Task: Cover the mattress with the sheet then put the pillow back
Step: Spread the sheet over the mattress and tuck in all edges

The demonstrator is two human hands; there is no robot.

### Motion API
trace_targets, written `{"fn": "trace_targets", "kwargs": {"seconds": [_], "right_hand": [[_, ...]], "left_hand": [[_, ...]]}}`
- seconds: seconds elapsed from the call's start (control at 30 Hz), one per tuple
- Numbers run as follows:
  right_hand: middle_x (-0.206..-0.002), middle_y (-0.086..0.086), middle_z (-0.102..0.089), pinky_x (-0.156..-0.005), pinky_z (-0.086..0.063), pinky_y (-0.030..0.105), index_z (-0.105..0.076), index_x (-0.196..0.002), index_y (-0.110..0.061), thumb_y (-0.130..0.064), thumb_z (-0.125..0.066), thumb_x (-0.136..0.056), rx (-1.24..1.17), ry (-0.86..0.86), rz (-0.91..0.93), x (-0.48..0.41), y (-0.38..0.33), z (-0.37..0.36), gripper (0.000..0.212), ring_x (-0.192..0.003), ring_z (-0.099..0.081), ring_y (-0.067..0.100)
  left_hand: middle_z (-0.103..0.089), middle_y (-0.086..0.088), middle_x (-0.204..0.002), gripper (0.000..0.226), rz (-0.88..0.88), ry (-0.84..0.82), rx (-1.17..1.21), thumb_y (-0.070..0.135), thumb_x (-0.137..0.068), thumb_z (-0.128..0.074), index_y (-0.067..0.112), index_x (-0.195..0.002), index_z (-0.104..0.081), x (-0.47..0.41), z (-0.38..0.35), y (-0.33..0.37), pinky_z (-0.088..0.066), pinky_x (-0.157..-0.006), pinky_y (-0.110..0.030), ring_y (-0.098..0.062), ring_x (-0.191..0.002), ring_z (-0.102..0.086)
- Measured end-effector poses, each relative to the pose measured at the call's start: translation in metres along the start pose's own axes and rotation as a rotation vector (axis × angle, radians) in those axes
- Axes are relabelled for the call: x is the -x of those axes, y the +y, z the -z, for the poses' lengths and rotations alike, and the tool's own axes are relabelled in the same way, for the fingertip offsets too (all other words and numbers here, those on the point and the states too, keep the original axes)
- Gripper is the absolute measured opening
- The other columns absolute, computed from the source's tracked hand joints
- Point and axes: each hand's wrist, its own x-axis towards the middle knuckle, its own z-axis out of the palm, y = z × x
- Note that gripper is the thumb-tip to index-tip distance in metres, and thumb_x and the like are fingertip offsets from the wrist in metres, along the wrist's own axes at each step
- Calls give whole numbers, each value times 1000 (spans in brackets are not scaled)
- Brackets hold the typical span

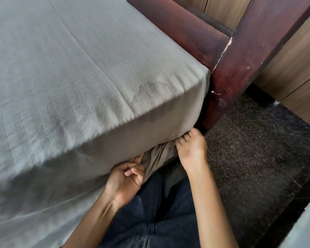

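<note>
Pinches slack sheet (79, 68) at the mattress corner beside the bedpost (240, 68): left hand (127, 178) curled round the bunched fold, right hand (191, 147) hooked on the hem nearer the post. Could spring loose if tucked shallow, dragging the taut top crooked. No pillow in view.

Obs.: my left forearm (97, 217) and right forearm (208, 199) are bare to the frame edge. Left grip (125, 176) and right grip (191, 149) are ungloved, with short plain nails (clear on the left only). I wear dark blue denim jeans (150, 212), slightly faded, with a stitched seam low down.
</note>
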Motion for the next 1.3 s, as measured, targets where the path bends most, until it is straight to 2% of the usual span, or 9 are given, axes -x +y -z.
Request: {"fn": "trace_targets", "kwargs": {"seconds": [0.17,0.3,0.43,0.57,0.63,0.77,0.97,1.13,1.3], "right_hand": [[-109,12,-69,-95,-43,25,-70,-105,1,0,-41,-82,1288,-158,950,-6,22,67,37,-105,-63,23],[-102,11,-67,-104,-41,37,-70,-97,-1,-16,-39,-85,1868,-423,1145,-31,24,64,36,-102,-61,27],[-102,7,-64,-84,-50,34,-69,-89,-8,-43,-31,-92,1981,-436,992,-34,7,45,52,-105,-60,29],[-133,5,-51,-110,-29,37,-57,-125,-10,-63,-19,-89,2132,-666,819,-37,-2,53,75,-128,-44,26],[-132,6,-54,-114,-20,36,-57,-126,-9,-54,-29,-89,2110,-627,938,-32,1,60,64,-128,-45,25],[-87,8,-70,-87,-50,32,-72,-88,-3,-18,-44,-83,1861,-281,1274,-19,-8,54,32,-82,-64,25],[-98,13,-68,-92,-35,35,-68,-98,-5,-38,-35,-89,2266,-432,991,-38,7,52,48,-103,-60,30],[-130,13,-56,-105,-16,28,-55,-125,-7,-70,-10,-86,2306,-514,849,-37,2,42,87,-131,-41,26],[-143,4,-45,-111,-27,35,-52,-133,-20,-51,-42,-92,2259,-508,736,-16,-9,39,52,-135,-34,23]], "left_hand": [[-56,6,-74,93,-7,-13,6,-25,-34,-75,1,-121,-56,1,-2,-1,-45,-40,-14,-7,-33,-35],[-61,0,-75,90,-21,-4,-8,-25,-31,-76,1,-116,-58,1,-2,-2,-45,-40,-14,-6,-33,-35],[-62,1,-110,80,-48,14,-39,-24,-29,-77,-4,-105,-63,0,-2,-5,-45,-41,-14,-6,-33,-36],[-58,5,-93,78,-43,1,-25,-24,-31,-77,-4,-105,-64,1,-3,-4,-45,-41,-14,-6,-33,-35],[-46,8,-84,77,-21,-2,-22,-25,-34,-76,-4,-108,-64,2,-2,-5,-46,-41,-14,-7,-33,-35],[-37,7,-55,93,-32,29,-49,-25,-30,-75,0,-118,-58,4,-9,-6,-46,-41,-14,-7,-32,-33],[-45,6,-54,98,-60,41,-100,-22,-27,-77,1,-120,-57,4,-11,-9,-47,-43,-13,-6,-33,-33],[-65,4,-87,102,-110,91,-113,-20,-25,-80,2,-122,-55,-2,-2,-11,-46,-42,-15,-4,-35,-35],[-64,1,-122,74,-114,219,-278,-12,-63,-59,7,-134,-49,2,-17,-29,-51,-47,-16,-3,-44,-50]]}}
